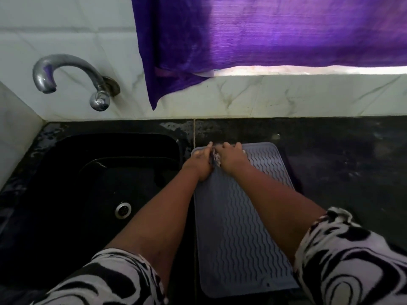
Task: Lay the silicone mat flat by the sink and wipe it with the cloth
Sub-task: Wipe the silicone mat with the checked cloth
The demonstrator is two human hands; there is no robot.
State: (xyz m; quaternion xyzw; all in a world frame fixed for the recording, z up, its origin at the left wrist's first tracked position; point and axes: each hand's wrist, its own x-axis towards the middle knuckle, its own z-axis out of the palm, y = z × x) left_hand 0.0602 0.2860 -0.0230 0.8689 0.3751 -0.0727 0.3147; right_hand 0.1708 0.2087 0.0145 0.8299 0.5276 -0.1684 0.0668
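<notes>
A grey silicone mat [237, 234] with wavy ridges lies flat on the black counter, just right of the sink [72, 172]. Both my hands are over the mat's far left corner. My left hand [199, 164] and my right hand [231, 158] are closed together on a small bunched cloth [217, 159], of which only a pale patterned bit shows between them. The cloth rests against the mat's surface. My forearms cross over the mat's left edge and middle.
A chrome tap [66, 78] juts from the tiled wall above the black sink, whose drain [123, 210] is visible. A purple curtain [253, 34] hangs over the window ledge behind. The dark counter [343, 164] stretches right of the mat.
</notes>
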